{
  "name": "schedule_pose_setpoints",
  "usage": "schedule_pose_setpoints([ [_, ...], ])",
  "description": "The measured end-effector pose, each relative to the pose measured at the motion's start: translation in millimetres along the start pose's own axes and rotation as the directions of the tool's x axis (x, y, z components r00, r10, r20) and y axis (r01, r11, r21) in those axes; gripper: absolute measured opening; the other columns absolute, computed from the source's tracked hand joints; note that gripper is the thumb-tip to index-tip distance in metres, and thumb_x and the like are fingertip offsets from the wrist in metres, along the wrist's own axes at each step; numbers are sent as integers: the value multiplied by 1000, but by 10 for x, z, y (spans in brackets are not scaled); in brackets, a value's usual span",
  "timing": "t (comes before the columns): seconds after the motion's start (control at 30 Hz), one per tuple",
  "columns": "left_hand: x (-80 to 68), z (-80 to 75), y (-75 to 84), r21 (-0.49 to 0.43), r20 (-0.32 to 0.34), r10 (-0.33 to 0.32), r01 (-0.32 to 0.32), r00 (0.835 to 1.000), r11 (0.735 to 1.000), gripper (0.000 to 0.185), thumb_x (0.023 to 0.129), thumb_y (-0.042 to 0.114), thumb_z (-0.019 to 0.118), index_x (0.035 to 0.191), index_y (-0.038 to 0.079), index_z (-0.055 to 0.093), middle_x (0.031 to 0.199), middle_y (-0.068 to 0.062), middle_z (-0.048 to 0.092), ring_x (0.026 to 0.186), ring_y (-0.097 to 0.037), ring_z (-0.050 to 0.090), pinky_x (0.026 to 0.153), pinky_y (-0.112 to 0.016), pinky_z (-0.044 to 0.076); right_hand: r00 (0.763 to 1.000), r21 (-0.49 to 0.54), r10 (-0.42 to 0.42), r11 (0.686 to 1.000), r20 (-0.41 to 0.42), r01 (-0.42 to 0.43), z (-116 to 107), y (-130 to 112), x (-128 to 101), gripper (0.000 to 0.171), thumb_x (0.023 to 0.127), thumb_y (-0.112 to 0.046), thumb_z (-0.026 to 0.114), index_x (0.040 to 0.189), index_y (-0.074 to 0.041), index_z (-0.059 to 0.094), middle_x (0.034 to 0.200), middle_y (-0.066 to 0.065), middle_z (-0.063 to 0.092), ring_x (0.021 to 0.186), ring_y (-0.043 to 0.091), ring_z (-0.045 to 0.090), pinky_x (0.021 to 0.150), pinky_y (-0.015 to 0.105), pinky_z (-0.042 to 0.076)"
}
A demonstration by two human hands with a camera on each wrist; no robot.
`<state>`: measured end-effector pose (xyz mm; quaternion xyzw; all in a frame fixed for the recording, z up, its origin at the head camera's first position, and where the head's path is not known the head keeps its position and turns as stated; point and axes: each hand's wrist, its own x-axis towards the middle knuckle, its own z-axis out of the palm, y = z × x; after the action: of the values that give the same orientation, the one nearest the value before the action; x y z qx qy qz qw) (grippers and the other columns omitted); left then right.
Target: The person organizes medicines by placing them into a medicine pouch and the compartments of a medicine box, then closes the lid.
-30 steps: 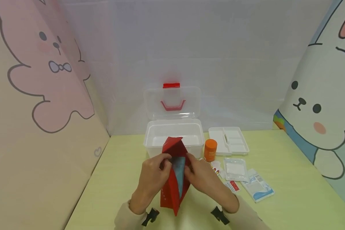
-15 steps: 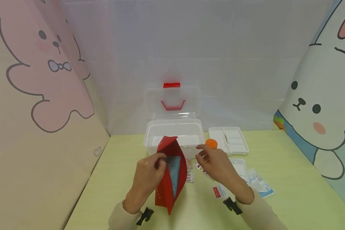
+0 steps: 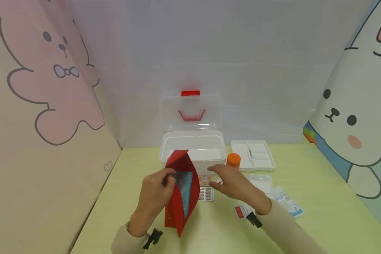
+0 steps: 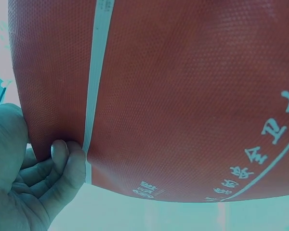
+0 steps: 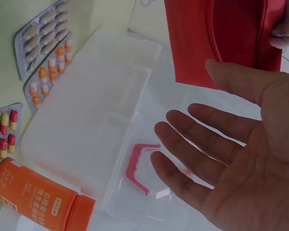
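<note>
My left hand (image 3: 153,192) pinches the edge of a red zippered pouch (image 3: 174,213), held upright over the table with its mouth gaping. Inside shows something light blue (image 3: 185,190). White lettering runs along the pouch's outer side in the left wrist view. My right hand (image 3: 234,182) holds nothing; its fingers and thumb are spread in the right wrist view. Near its fingertips lie a blister pack of orange-and-white capsules (image 3: 205,180) and one of pale capsules (image 3: 207,194). A blister pack of red-and-yellow capsules (image 5: 4,126) lies beside the orange bottle (image 5: 43,197).
Behind the pouch stands a white plastic box (image 3: 214,150), its clear lid (image 3: 169,113) raised against the wall. To its right lies a compartment tray (image 3: 241,151). A clear-wrapped packet (image 3: 262,182), a blue-and-white packet (image 3: 289,203) and a red-and-white card (image 3: 241,211) lie at the right.
My right hand has let go of the pouch, moved off to the right, then come slightly back left toward the blister packs. My left hand has carried the pouch leftward, uncovering those packs.
</note>
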<state>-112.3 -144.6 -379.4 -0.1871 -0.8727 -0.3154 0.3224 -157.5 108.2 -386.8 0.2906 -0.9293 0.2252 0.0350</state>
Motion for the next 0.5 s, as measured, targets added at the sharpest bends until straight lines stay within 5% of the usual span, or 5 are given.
schedule_pose_setpoints([
  [0.5, -84, -69, -176, 58, -45, -3, 5, 999, 998, 16, 79, -8, 63, 85, 3, 72, 67, -2, 64, 51, 0, 37, 45, -12, 35, 988, -5, -21, 1000, 155, 22, 618, 83, 262, 45, 82, -20, 78, 121, -3, 64, 113, 13, 66, 98, 27, 63, 88, 43, 54],
])
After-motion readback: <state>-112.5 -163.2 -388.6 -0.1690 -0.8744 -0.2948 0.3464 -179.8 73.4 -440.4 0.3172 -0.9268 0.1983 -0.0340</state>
